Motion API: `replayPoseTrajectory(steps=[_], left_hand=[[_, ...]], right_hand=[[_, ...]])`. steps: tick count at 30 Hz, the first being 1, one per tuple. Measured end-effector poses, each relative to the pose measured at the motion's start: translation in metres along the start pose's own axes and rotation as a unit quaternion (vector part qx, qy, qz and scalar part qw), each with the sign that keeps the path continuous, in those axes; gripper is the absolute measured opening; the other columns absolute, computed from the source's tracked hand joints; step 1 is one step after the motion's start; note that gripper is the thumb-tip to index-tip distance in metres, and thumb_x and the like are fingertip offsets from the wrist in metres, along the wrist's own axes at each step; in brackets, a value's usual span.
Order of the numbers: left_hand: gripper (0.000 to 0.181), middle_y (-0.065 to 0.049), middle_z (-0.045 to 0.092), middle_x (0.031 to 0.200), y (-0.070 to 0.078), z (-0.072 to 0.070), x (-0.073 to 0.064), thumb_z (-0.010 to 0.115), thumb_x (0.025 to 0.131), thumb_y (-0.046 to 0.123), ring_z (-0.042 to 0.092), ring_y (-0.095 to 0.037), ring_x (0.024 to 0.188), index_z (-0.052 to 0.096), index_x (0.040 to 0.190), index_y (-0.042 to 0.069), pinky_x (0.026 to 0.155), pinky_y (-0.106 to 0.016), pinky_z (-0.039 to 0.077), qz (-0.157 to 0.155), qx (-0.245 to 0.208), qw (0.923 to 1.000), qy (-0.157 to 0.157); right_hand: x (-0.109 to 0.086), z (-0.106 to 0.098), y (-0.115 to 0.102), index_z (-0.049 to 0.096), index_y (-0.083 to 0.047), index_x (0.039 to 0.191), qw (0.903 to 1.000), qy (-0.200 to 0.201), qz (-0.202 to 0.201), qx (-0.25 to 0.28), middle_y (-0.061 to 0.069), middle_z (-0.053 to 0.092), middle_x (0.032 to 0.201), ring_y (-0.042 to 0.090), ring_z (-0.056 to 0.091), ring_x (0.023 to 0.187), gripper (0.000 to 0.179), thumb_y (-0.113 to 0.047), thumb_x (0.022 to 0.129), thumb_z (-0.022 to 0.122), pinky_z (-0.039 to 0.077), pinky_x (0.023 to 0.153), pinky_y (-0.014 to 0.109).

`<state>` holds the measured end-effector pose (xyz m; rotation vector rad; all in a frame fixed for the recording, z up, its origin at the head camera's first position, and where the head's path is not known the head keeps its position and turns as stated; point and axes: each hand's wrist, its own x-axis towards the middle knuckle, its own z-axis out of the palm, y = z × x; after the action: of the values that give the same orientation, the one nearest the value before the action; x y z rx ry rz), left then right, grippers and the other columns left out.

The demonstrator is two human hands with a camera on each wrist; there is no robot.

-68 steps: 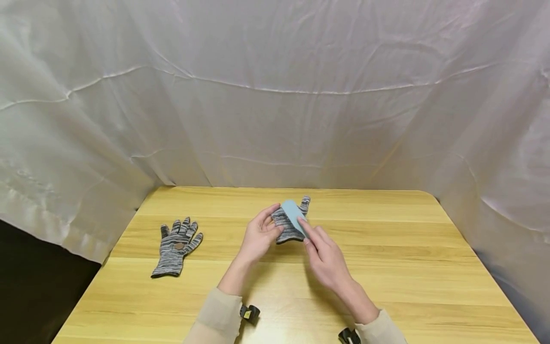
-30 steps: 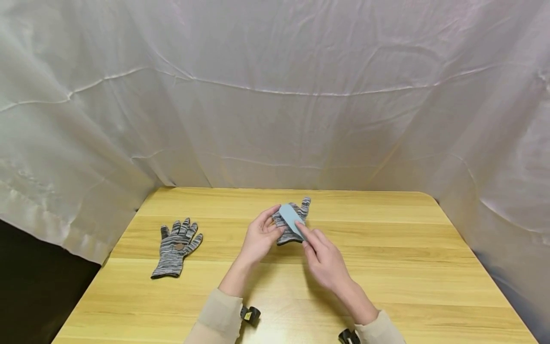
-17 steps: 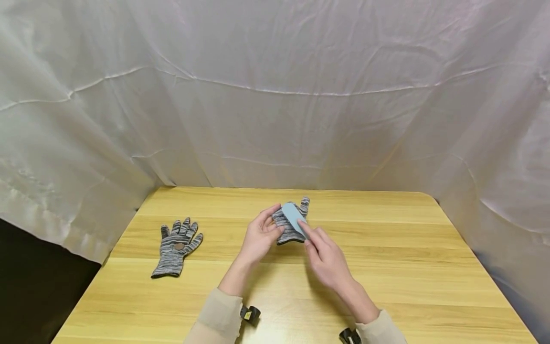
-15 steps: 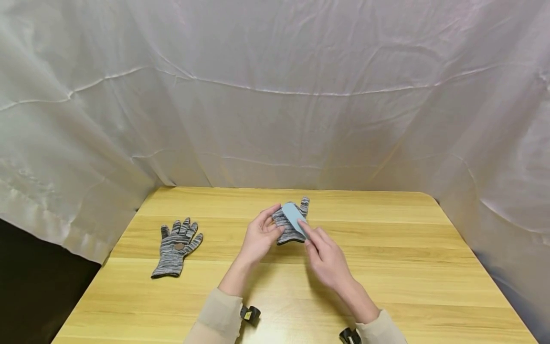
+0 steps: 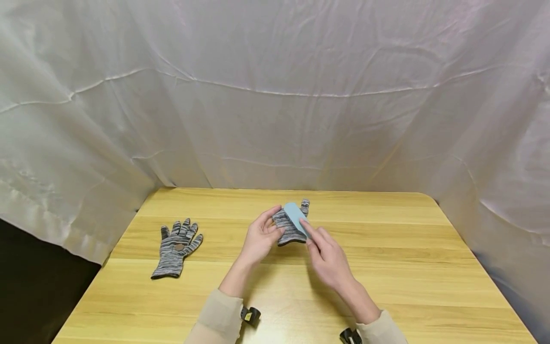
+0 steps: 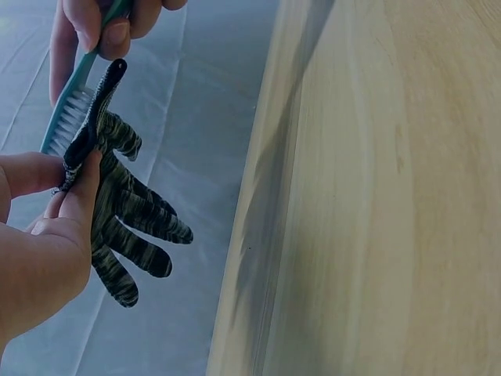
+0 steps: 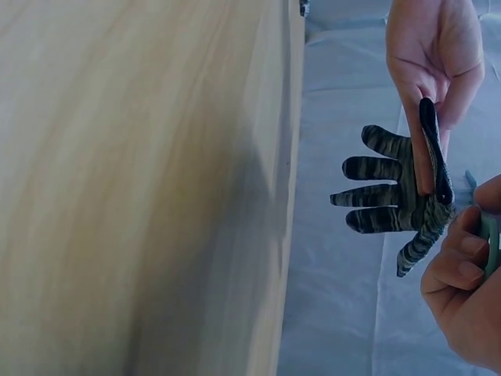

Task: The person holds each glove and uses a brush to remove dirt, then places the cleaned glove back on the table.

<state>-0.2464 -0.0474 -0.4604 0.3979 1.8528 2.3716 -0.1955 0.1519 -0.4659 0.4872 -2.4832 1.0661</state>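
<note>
My left hand (image 5: 258, 236) pinches a grey-and-black striped knit glove (image 5: 285, 227) by its edge and holds it above the table. In the left wrist view the glove's fingers (image 6: 141, 223) dangle away from the hand. A light-blue brush (image 5: 295, 217) is gripped in my right hand (image 5: 328, 258), with the index finger laid along its back. White bristles (image 6: 72, 117) press against the glove near its dark cuff, as the left wrist view shows. In the right wrist view the brush handle (image 7: 491, 235) sits in the curled fingers, its head partly hidden.
A second matching glove (image 5: 174, 248) lies flat at the table's left, with a brown patch on it. The wooden table (image 5: 408, 267) is bounded behind and at the sides by a silvery curtain (image 5: 275, 124). A black wrist camera (image 5: 250, 315) hangs under each sleeve.
My right hand has shifted the brush back and forth over the glove in short strokes, lately slightly right. The left hand keeps its hold, and the other glove stays in place.
</note>
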Motion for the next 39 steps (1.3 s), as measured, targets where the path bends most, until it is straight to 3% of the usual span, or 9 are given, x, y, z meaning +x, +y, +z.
replayPoseTrajectory(steps=[9, 18, 27, 39], left_hand=[[0.068, -0.028, 0.046, 0.155, -0.0011, 0.0007, -0.0005, 0.059, 0.091, -0.017, 0.06, -0.04, 0.13, 0.041, 0.155, -0.002, 0.095, -0.028, 0.058, -0.003, 0.029, 0.9996, 0.004], [0.07, -0.028, 0.046, 0.155, -0.0002, 0.0031, -0.0011, 0.057, 0.09, -0.019, 0.06, -0.041, 0.131, 0.038, 0.156, -0.004, 0.099, -0.029, 0.056, 0.002, 0.034, 0.9994, -0.003], [0.07, -0.029, 0.045, 0.155, -0.0003, 0.0037, -0.0013, 0.057, 0.089, -0.019, 0.059, -0.042, 0.13, 0.039, 0.155, -0.003, 0.099, -0.029, 0.055, 0.0, 0.035, 0.9994, 0.002], [0.069, -0.028, 0.049, 0.153, 0.001, 0.0041, -0.0021, 0.058, 0.09, -0.017, 0.063, -0.04, 0.126, 0.043, 0.155, 0.0, 0.096, -0.029, 0.057, -0.004, 0.037, 0.9991, 0.019]], right_hand=[[-0.0005, -0.0006, -0.0024, 0.058, -0.019, 0.15, 0.9998, 0.016, -0.013, 0.009, -0.009, 0.052, 0.087, 0.005, 0.041, 0.066, 0.054, -0.003, 0.099, 0.061, 0.04, 0.054, 0.023], [-0.0013, 0.0032, -0.0045, 0.059, -0.019, 0.149, 0.9998, -0.012, -0.014, -0.001, -0.005, 0.06, 0.095, 0.005, 0.045, 0.07, 0.055, -0.001, 0.097, 0.062, 0.045, 0.058, 0.022], [-0.002, 0.0025, -0.0068, 0.057, -0.022, 0.151, 0.9991, -0.04, 0.013, -0.003, -0.009, 0.056, 0.092, 0.005, 0.043, 0.067, 0.055, -0.004, 0.099, 0.061, 0.044, 0.057, 0.023], [-0.0022, 0.0025, -0.0052, 0.056, -0.024, 0.152, 0.9988, -0.045, 0.019, -0.005, -0.01, 0.054, 0.091, 0.005, 0.042, 0.066, 0.055, -0.005, 0.1, 0.06, 0.043, 0.057, 0.023]])
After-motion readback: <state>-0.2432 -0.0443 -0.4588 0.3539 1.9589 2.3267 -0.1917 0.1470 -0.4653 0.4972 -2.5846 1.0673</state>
